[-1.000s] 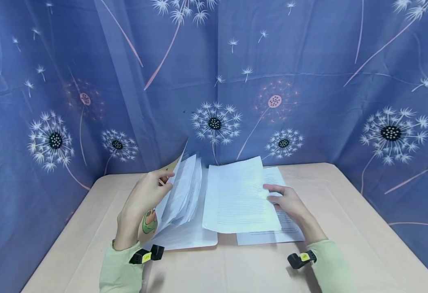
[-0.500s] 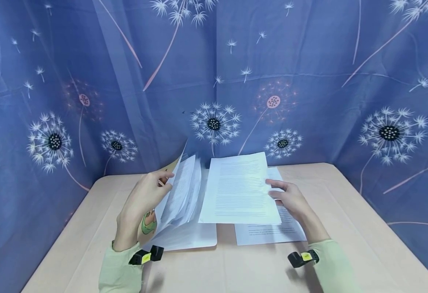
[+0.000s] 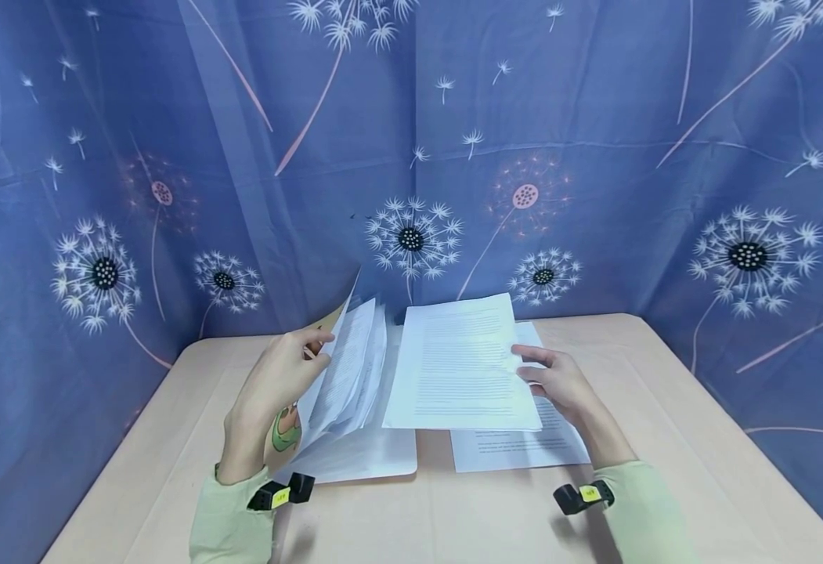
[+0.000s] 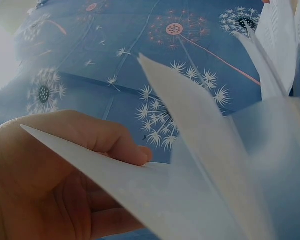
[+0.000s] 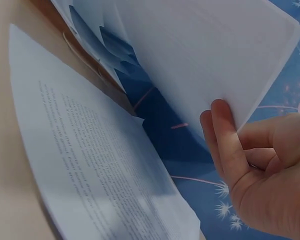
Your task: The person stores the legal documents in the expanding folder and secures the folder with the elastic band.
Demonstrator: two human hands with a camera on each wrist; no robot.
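In the head view, my left hand [image 3: 280, 376] pinches the raised cover of a folder [image 3: 376, 458] with a cartoon picture on its outside. Several printed sheets [image 3: 344, 368] stand fanned inside it. The left wrist view has the thumb of that hand [image 4: 70, 165] on the white cover [image 4: 135, 185]. Held up by its right edge, a thin stack of printed pages [image 3: 460, 364] is pinched in my right hand [image 3: 559, 388]. The right wrist view shows the fingers [image 5: 225, 140] against the back of that stack [image 5: 200, 60]. Below it lies another printed sheet [image 3: 524, 450].
The light table [image 3: 397, 525] spreads beneath everything. A blue curtain [image 3: 411, 102] with dandelion prints hangs behind the table and along both sides. Black wrist cameras sit at the cuffs of both green sleeves [image 3: 231, 517].
Compared with a second ago, the stack in my right hand is lifted slightly, its lower edge higher and flatter. That hand moved a little up and right. My left hand stays at the cover.
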